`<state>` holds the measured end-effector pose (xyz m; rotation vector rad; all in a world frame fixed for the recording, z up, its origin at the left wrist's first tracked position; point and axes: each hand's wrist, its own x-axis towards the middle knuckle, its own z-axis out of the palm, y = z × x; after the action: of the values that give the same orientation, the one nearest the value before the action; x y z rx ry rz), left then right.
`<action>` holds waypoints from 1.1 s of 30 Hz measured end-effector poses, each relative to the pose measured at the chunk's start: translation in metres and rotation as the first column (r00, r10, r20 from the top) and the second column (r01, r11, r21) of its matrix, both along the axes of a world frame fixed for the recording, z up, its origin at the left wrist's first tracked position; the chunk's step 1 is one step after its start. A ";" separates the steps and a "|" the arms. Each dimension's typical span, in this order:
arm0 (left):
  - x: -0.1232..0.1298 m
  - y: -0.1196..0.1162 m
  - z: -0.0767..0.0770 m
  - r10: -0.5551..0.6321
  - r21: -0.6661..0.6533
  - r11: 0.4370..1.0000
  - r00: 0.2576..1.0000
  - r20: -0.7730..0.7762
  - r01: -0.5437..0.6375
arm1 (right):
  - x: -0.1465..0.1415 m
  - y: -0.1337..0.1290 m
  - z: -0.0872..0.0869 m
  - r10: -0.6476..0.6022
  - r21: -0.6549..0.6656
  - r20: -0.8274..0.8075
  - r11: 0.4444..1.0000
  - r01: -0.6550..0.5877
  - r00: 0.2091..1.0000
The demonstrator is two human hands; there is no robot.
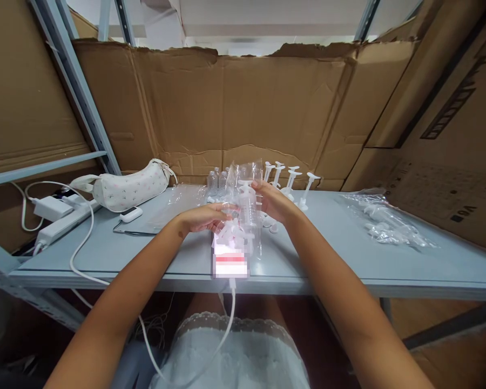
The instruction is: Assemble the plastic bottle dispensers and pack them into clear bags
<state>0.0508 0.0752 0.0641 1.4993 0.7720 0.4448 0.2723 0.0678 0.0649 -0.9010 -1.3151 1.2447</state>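
Observation:
A clear plastic bag (256, 237) stands upright between my hands, over the grey tabletop. Through it shows a clear cylinder with a white top (248, 202), and more white plastic parts (233, 232) lower down. My left hand (206, 217) pinches the bag's left side, its fingertips partly hidden behind the film. On the other side, my right hand (272, 200) has its fingers closed on the bag near the cylinder's top. Below the bag a phone (231, 265) with a bright screen lies at the table edge, a white cable plugged into it.
Several white plunger-like parts (308, 189) stand behind my right hand. Clear bottles (213, 181) are at the back. A filled plastic bag (389, 219) lies right; a patterned pouch (132, 186), a small white device (130, 214) and a power strip (67, 224) sit left. Cardboard (247, 108) walls the back.

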 end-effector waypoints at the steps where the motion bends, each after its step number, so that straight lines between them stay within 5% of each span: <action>1: -0.001 0.000 0.000 -0.020 -0.016 1.000 1.000 -0.013 0.020 | 0.001 0.001 -0.001 -0.009 -0.003 -0.006 1.000 0.009 1.000; 11: -0.006 -0.003 0.003 -0.045 -0.036 0.998 0.998 -0.033 0.044 | 0.005 0.010 -0.007 -0.137 -0.047 -0.025 0.990 0.135 0.990; 21: -0.009 -0.003 0.007 -0.055 -0.052 0.997 0.998 0.005 0.055 | -0.001 0.009 -0.007 -0.108 -0.069 -0.024 0.992 0.106 0.994; 27: -0.003 0.004 0.003 0.077 -0.022 0.997 0.984 0.162 -0.074 | -0.009 0.008 -0.012 -0.037 -0.063 0.067 0.997 0.041 0.997; 33: 0.007 0.007 0.001 0.342 -0.003 0.937 0.918 0.203 -0.348 | -0.020 0.004 -0.015 0.051 -0.135 0.100 0.990 -0.038 0.994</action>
<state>0.0575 0.0826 0.0654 1.3245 0.8735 0.8664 0.2526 0.0722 0.0495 -1.0476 -1.3519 1.3485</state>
